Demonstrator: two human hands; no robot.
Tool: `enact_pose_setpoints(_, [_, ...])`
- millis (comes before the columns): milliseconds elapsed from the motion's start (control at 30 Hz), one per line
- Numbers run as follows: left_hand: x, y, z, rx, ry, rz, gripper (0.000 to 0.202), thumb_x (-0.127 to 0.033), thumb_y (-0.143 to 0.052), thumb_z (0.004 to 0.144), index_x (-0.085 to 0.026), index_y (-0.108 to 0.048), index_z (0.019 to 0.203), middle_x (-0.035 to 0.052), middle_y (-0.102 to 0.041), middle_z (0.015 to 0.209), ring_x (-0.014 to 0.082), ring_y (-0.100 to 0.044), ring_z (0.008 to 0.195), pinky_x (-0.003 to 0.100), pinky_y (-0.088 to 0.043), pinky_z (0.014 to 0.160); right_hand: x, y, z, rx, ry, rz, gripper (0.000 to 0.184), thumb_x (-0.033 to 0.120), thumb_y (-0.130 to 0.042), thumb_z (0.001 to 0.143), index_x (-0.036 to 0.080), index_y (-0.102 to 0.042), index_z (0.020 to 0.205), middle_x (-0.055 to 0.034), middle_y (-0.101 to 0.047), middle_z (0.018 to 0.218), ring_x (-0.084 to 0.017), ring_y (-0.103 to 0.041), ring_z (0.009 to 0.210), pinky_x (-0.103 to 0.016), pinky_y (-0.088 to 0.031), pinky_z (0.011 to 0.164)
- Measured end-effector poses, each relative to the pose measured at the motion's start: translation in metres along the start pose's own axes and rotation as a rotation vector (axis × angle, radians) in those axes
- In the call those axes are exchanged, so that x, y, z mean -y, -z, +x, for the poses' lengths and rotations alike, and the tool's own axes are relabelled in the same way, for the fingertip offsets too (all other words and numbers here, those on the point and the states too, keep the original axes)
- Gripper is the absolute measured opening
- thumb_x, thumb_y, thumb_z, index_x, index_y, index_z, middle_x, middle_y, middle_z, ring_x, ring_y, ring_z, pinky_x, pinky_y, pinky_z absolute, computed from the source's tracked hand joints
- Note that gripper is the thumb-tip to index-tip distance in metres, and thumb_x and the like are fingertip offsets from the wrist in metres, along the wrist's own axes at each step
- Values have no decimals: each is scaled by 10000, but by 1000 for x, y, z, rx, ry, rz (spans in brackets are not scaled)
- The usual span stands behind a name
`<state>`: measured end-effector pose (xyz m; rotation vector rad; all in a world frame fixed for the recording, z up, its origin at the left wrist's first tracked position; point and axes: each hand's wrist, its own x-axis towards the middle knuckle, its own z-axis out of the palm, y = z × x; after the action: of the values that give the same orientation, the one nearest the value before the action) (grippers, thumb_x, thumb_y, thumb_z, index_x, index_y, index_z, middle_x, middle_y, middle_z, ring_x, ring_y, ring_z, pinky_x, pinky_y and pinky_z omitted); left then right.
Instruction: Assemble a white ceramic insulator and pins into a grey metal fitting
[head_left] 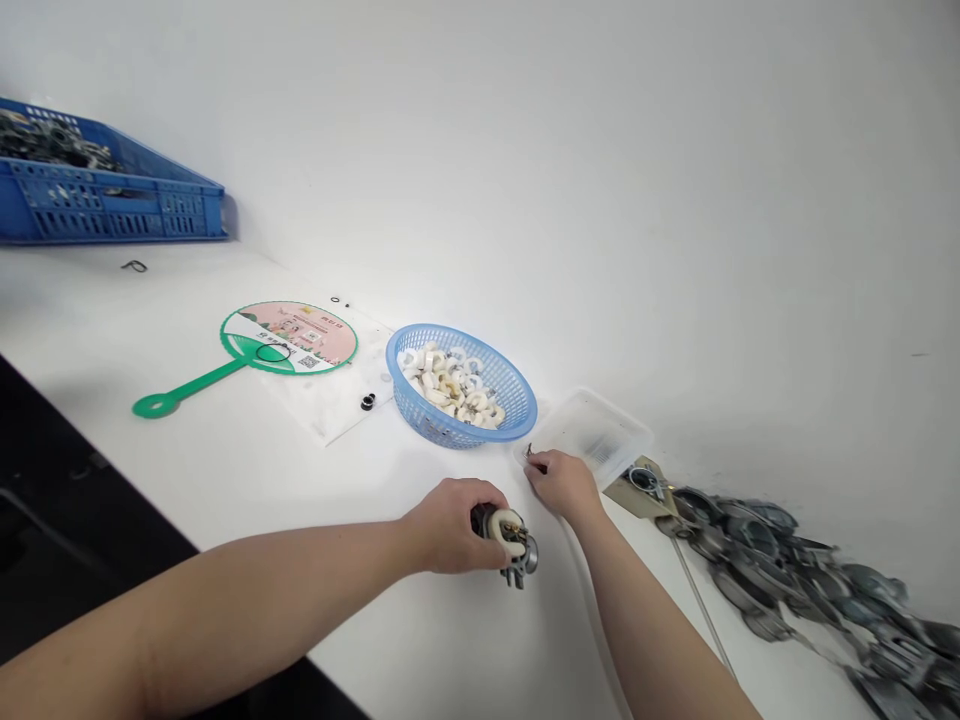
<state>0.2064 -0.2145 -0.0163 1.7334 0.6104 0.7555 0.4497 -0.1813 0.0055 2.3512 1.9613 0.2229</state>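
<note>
My left hand (457, 525) is closed around a small metal assembly (517, 555) with a cream plastic ring (506, 530) at its end, held over the white table. Inside the ring some brass-coloured parts show. My right hand (562, 485) is at the near corner of a clear plastic tray (592, 430), its thumb and fingers pinched together. A small dark piece sticks up from the fingertips, too small to name. Just beyond my hands stands a blue plastic basket (465, 435) filled with white and cream plastic rings (450, 385).
A green hand fan (292, 340) lies at the left, with a small black ring part (367, 402) nearby. A blue crate (112, 205) of dark parts stands at far left. Beside the tray is a cardboard box (637, 490); many grey metal parts (787, 560) are heaped at right.
</note>
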Motion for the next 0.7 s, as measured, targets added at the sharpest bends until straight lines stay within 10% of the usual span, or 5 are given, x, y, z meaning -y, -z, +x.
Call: enact_pose_setpoints(700, [2,-1,-1,3,1,-18,335,-254,-703,565,-188,-645,889,2,-624,821,127,-524,689,220,-428,586,7,7,9,37,-125,-25,185,334,-545,732,217,-688,728,-61,-685,817,-216,-619,778,-263,-355,568])
